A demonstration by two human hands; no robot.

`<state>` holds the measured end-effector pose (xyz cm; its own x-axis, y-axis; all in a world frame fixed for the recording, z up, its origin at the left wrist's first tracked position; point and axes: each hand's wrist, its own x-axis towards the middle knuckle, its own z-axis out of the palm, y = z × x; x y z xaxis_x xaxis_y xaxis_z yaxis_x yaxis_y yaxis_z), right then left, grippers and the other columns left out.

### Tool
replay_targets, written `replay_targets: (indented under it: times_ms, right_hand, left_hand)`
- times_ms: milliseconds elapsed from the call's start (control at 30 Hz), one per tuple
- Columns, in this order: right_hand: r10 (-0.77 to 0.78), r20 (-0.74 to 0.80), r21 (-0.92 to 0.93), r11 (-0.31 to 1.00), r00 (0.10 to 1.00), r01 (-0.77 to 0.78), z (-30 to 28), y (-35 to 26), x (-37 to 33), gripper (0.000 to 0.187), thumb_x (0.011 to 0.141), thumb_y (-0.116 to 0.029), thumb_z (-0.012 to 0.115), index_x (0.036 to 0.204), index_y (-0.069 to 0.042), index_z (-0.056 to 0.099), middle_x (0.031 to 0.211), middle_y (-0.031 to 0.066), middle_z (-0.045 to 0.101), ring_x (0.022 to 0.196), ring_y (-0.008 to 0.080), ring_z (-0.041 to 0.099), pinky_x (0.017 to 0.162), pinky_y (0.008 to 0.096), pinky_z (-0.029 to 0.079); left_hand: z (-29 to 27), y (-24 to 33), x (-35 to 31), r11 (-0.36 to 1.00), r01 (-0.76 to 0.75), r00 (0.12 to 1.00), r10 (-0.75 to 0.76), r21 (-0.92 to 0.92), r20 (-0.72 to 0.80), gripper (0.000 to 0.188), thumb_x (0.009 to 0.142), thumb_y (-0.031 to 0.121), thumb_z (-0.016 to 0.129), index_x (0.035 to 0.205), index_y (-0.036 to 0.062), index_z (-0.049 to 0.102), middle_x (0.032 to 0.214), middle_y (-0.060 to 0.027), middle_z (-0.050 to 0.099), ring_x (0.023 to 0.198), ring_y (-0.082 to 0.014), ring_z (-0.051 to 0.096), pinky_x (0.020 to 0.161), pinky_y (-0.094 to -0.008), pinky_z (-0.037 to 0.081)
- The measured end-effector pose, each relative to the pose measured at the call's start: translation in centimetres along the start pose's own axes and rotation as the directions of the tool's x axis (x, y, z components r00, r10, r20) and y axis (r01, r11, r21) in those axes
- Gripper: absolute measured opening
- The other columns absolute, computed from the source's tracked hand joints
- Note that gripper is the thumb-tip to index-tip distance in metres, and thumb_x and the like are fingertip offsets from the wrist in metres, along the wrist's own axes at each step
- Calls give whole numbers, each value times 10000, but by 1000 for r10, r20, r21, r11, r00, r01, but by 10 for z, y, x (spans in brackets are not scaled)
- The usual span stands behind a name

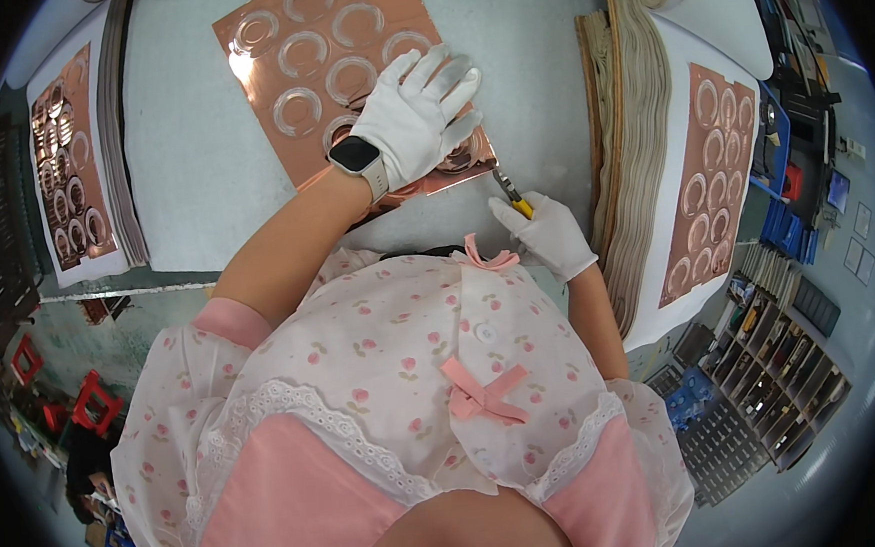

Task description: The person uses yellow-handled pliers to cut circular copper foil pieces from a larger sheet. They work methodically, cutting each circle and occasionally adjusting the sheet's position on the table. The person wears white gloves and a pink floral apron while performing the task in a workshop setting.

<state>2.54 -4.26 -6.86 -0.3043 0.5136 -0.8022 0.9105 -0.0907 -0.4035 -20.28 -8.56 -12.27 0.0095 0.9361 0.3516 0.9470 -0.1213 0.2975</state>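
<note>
A copper-coloured sheet (279,63) with rows of ring shapes lies tilted on the pale grey tabletop in front of me. My left hand (413,115), in a white glove with a watch at its wrist, is laid flat over the sheet's near right part, fingers spread. My right hand (550,234), also gloved, is closed round the yellow handle of small metal-jawed pliers (511,191). Their jaws are at the sheet's near right corner; whether they grip it I cannot make out. Under my left wrist the near edge of the sheet is partly hidden.
On the right stands a thick stack of layered paper-like sheets (640,141), with a similar copper sheet (709,177) on white paper beyond it. Another copper sheet (72,160) lies on the left stack. Red stools (95,403) and a person (91,470) are at lower left; shelving (779,373) is at right.
</note>
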Motion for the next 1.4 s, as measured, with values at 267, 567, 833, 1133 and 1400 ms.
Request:
replay_targets:
  times_ms: [267,567,833,1133,1400]
  right_hand:
    - [17,-62,-45,999,998,-20,1,-5,-3,542,838,-504,626,852,38,620,649,141,592,612,239,587,612,340,465]
    - [92,-60,122,989,994,-84,1,-11,1,490,824,-442,680,811,44,622,620,75,576,566,126,538,559,297,448]
    - [96,-197,279,960,976,-38,-28,-6,3,423,863,-378,657,869,44,625,620,55,571,531,107,538,526,270,439]
    - [-166,-276,-94,985,947,145,-22,-37,43,306,876,-284,668,933,15,630,685,5,590,595,53,527,551,221,427]
    - [-300,-349,-352,920,888,172,-44,-145,86,458,829,-428,642,992,0,645,884,232,662,836,381,649,736,419,508]
  left_hand:
    - [-3,-1,-1,1000,2,999,-3,30,35,418,893,325,543,1223,68,540,1207,-92,570,1206,-270,474,1003,-424,359]
    - [-8,-1,-1,999,36,998,-34,-37,54,423,899,346,521,1226,78,533,1234,-124,556,1240,-276,443,1027,-439,334]
    - [-13,-10,-1,987,114,993,-110,-112,44,466,894,319,537,1267,46,485,1239,-184,546,1241,-320,452,1063,-440,317]
    - [-29,-111,29,864,483,873,-463,140,-153,644,843,467,586,1275,2,478,1242,-185,546,1203,-324,479,1036,-427,330]
    - [-57,-146,92,723,675,675,-686,147,271,667,647,640,699,1103,153,678,989,-81,651,950,-254,610,800,-372,493]
